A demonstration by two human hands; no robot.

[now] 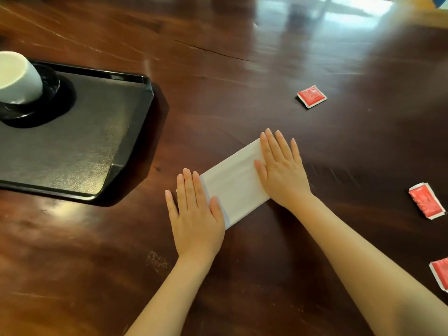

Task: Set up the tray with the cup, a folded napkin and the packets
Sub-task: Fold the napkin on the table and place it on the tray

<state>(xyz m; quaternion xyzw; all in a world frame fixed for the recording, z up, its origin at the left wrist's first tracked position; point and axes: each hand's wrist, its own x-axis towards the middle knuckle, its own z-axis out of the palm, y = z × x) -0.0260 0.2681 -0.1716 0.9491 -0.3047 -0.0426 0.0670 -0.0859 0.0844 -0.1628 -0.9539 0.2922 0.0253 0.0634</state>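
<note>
A white napkin (236, 184), folded into a long rectangle, lies on the dark wooden table (242, 81). My left hand (196, 214) rests flat on its near left end, fingers spread. My right hand (282, 168) lies flat on its far right end. A black tray (97, 132) sits at the left, holding a white cup (17, 78) on a black saucer (51, 103). Three red packets lie on the table to the right: one farther back (312, 96), one at the right edge (426, 200), one partly cut off at the lower right (441, 274).
A long crack (211, 50) runs across the table top behind the napkin. Bright window reflections (339, 8) shine at the far side. A blurred yellow object (431, 10) sits at the top right corner.
</note>
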